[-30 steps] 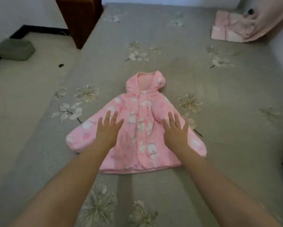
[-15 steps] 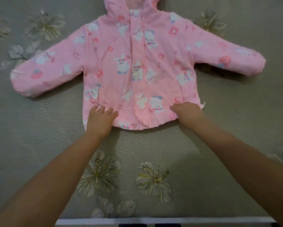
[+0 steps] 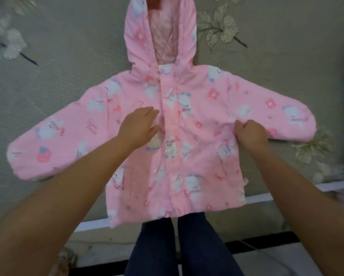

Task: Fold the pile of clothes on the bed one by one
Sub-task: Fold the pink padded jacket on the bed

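Head view looks straight down on a pink hooded jacket (image 3: 187, 136) printed with white animals, spread face up on the bed (image 3: 67, 56), sleeves out to both sides and hood pointing away from the person. Its hem hangs just past the near edge of the mattress, above the person's dark trousers (image 3: 179, 246).

Left hand (image 3: 140, 124) lies flat and relaxed on the chest panel just beside the front placket, pressing the cloth down. Right hand (image 3: 249, 132) is clenched on a pinch of fabric where the right sleeve meets the body.

Risks, as I judge them: the quilted lining looks slick and springy, so a sleeve folded inward may slide back open unless the flat hand keeps the body pinned. Pulling from one small pinch could drag the whole jacket sideways and skew the placket, giving a crooked fold. With the hem already over the edge, any tug toward the person may tip the garment off the bed.
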`<state>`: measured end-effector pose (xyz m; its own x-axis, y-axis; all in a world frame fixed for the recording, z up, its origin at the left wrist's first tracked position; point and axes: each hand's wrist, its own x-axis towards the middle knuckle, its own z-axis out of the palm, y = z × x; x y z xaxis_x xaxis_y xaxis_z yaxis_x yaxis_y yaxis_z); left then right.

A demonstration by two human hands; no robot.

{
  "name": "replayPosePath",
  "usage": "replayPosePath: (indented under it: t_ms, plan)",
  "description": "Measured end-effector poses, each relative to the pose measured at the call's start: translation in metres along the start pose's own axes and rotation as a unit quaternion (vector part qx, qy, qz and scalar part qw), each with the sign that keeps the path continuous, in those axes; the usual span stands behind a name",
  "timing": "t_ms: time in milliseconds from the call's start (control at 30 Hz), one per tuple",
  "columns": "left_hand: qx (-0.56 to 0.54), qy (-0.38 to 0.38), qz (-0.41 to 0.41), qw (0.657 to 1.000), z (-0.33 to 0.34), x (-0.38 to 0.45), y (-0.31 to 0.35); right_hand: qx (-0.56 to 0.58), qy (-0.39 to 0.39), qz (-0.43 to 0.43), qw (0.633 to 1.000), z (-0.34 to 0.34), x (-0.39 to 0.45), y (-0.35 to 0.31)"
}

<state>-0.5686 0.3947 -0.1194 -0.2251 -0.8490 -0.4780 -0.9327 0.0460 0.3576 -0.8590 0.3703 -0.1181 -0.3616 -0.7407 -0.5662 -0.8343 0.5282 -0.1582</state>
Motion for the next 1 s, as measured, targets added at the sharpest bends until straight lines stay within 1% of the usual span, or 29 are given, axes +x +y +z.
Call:
replayPosePath:
  t_ms: [33,100,133,167,200,233,267,300,333,367,400,433,467,500,533,567,600,633,667,700,733,767,800,833,900,933,967,1000]
  plan:
    - [0.006,0.019,0.003,1.0,0.006,0.009,0.007,0.033,0.016,0.057,0.998,0.005,0.0,0.005]
    - [0.036,-0.008,-0.006,0.999,0.023,0.026,0.022,0.13,0.036,0.15,0.98,0.015,0.005,0.014]
    - [0.057,-0.033,-0.017,0.998,0.034,0.033,0.027,0.201,0.06,0.186,0.96,0.018,0.011,0.017]
    - [0.074,-0.057,-0.028,0.995,0.045,0.038,0.029,0.286,0.091,0.22,0.928,0.02,0.016,0.019]
    - [0.087,-0.071,-0.036,0.993,0.055,0.041,0.029,0.372,0.124,0.245,0.887,0.02,0.021,0.019]
    - [0.097,-0.075,-0.041,0.992,0.062,0.043,0.028,0.441,0.153,0.253,0.847,0.018,0.025,0.016]
    - [0.103,-0.075,-0.044,0.991,0.066,0.044,0.027,0.477,0.179,0.244,0.825,0.016,0.027,0.012]
    - [0.105,-0.076,-0.044,0.991,0.069,0.045,0.026,0.475,0.193,0.22,0.83,0.014,0.027,0.006]
    - [0.098,-0.08,-0.041,0.991,0.069,0.045,0.025,0.437,0.205,0.179,0.857,0.013,0.024,-0.002]
    - [0.081,-0.081,-0.033,0.993,0.067,0.045,0.024,0.386,0.218,0.118,0.888,0.013,0.018,-0.011]
    - [0.052,-0.078,-0.023,0.995,0.062,0.043,0.023,0.338,0.231,0.037,0.912,0.012,0.008,-0.022]
    - [0.011,-0.061,-0.01,0.998,0.056,0.039,0.021,0.299,0.243,-0.063,0.921,0.013,-0.004,-0.034]
    - [-0.034,-0.021,0.003,0.999,0.049,0.033,0.018,0.258,0.253,-0.175,0.916,0.016,-0.016,-0.047]
    - [-0.071,0.039,0.006,0.997,0.043,0.023,0.014,0.21,0.264,-0.277,0.9,0.023,-0.029,-0.059]
    - [-0.102,0.1,-0.015,0.99,0.038,0.011,0.008,0.155,0.265,-0.358,0.882,0.032,-0.043,-0.07]
    - [-0.132,0.155,-0.062,0.977,0.036,-0.003,0.001,0.096,0.256,-0.423,0.864,0.042,-0.054,-0.078]
    - [-0.159,0.203,-0.124,0.958,0.036,-0.018,-0.007,0.039,0.239,-0.471,0.848,0.053,-0.063,-0.084]
    - [-0.174,0.246,-0.194,0.934,0.038,-0.034,-0.015,-0.012,0.204,-0.5,0.842,0.064,-0.068,-0.086]
    - [-0.19,0.276,-0.268,0.903,0.043,-0.049,-0.024,-0.049,0.157,-0.506,0.847,0.075,-0.072,-0.086]
    - [-0.214,0.294,-0.343,0.866,0.048,-0.065,-0.033,-0.072,0.106,-0.497,0.858,0.083,-0.074,-0.084]
    - [-0.251,0.311,-0.417,0.816,0.053,-0.078,-0.042,-0.092,0.078,-0.485,0.866,0.088,-0.072,-0.083]
    - [-0.3,0.329,-0.489,0.75,0.056,-0.089,-0.05,-0.107,0.078,-0.478,0.868,0.091,-0.069,-0.082]
    - [-0.361,0.347,-0.546,0.672,0.058,-0.096,-0.057,-0.124,0.095,-0.479,0.864,0.092,-0.065,-0.082]
    - [-0.429,0.364,-0.568,0.6,0.058,-0.1,-0.064,-0.142,0.118,-0.482,0.857,0.09,-0.061,-0.081]
    - [-0.562,0.41,-0.533,0.481,0.053,-0.103,-0.077,-0.171,0.135,-0.472,0.854,0.081,-0.054,-0.074]
    - [-0.623,0.434,-0.505,0.411,0.05,-0.102,-0.086,-0.187,0.137,-0.459,0.858,0.075,-0.051,-0.067]
    - [-0.689,0.441,-0.475,0.323,0.046,-0.1,-0.093,-0.205,0.129,-0.437,0.866,0.068,-0.048,-0.059]
    - [-0.75,0.426,-0.443,0.244,0.04,-0.099,-0.097,-0.222,0.107,-0.41,0.878,0.062,-0.045,-0.051]
